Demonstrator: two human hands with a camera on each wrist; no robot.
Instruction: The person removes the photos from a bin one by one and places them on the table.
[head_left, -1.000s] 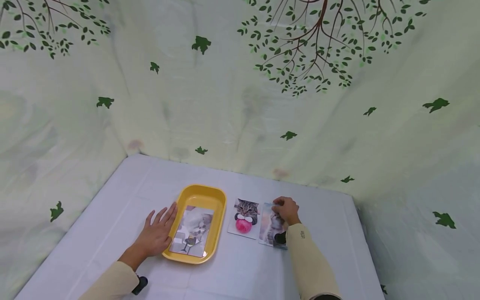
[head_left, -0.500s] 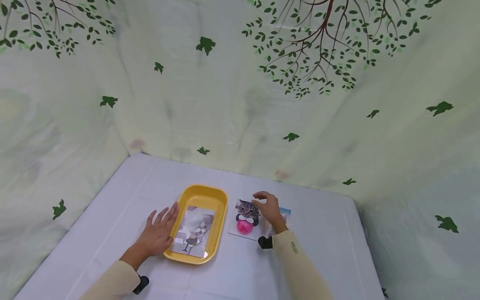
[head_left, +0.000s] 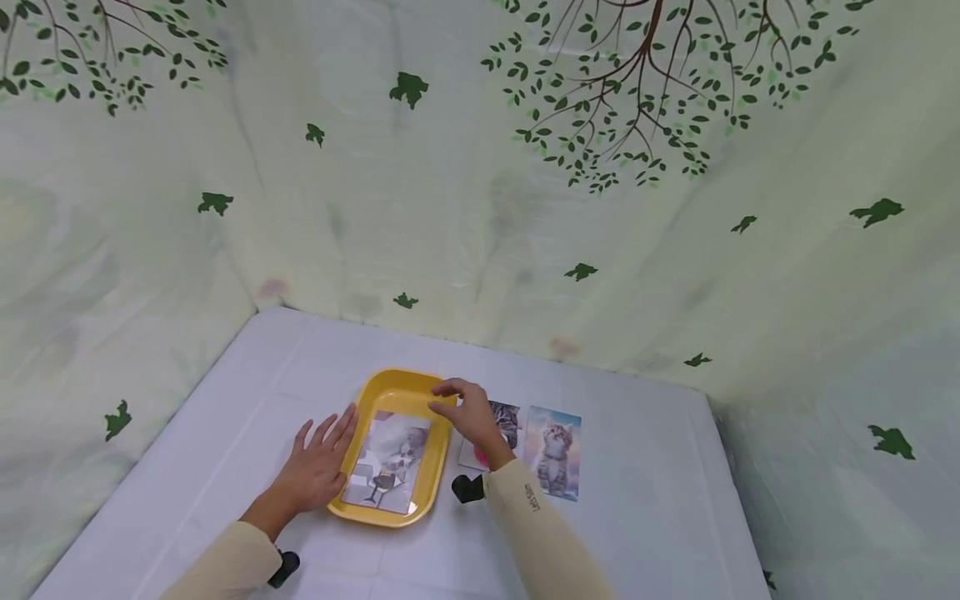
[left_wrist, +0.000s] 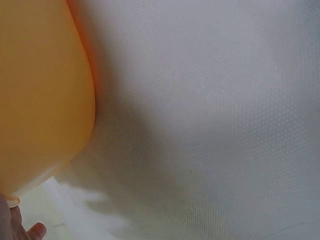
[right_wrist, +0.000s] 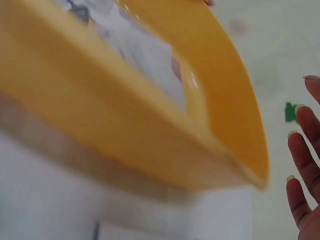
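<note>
A yellow tray (head_left: 397, 381) lies on the table and holds a photo card (head_left: 392, 462) of a pale cat with a glass. My left hand (head_left: 315, 462) rests along the tray's left rim, fingers straight. Over the right rim hovers my right hand (head_left: 472, 415), thumb and fingers apart with nothing between them. The right wrist view shows its spread fingers (right_wrist: 306, 157) beside the tray wall (right_wrist: 225, 90). Partly hidden under the right hand and wrist is a tabby cat card (head_left: 507, 421) with a pink ball. To its right lies a kitten card (head_left: 555, 454), fully visible.
The white-covered table (head_left: 645, 500) meets a pale curtain (head_left: 480, 233) at its back and sides. Printed leaves and branches decorate the curtain. A black wrist camera (head_left: 468, 489) sits at the right cuff and another (head_left: 285, 569) at the left cuff.
My right hand has moved left from the kitten card, across the tabby card, to the tray's right rim, uncovering the kitten card. The left hand and the tray stay in place.
</note>
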